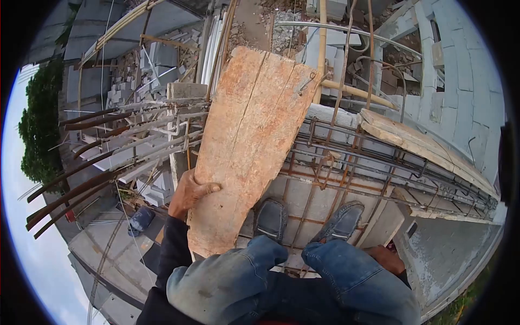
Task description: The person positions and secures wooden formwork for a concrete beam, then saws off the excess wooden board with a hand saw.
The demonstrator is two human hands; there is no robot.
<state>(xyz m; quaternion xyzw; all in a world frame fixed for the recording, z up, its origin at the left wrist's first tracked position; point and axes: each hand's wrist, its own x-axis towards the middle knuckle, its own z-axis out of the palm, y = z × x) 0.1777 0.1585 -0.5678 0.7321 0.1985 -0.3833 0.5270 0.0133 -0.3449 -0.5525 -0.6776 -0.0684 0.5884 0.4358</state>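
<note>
My left hand (188,196) grips the left edge of a worn wooden board (252,130), its thumb lying over the face and its fingers behind. The board is cracked along its length, smeared with reddish-orange residue, and has a bent wire or nail (307,84) near its far right corner. My right hand (385,259) is beside my right knee, close to an upright board (383,225); its fingers are hidden, so its hold cannot be made out. Both my shoes (271,219) are among the steel bars, to the right of the board.
A rebar cage (374,162) runs rightward beyond my feet, with another plank (428,151) along it. Rusty bar ends (81,197) jut out at left. Bamboo poles (323,49) stand ahead. Blocks and rubble (157,59) lie far below; a block wall (466,92) rises at right.
</note>
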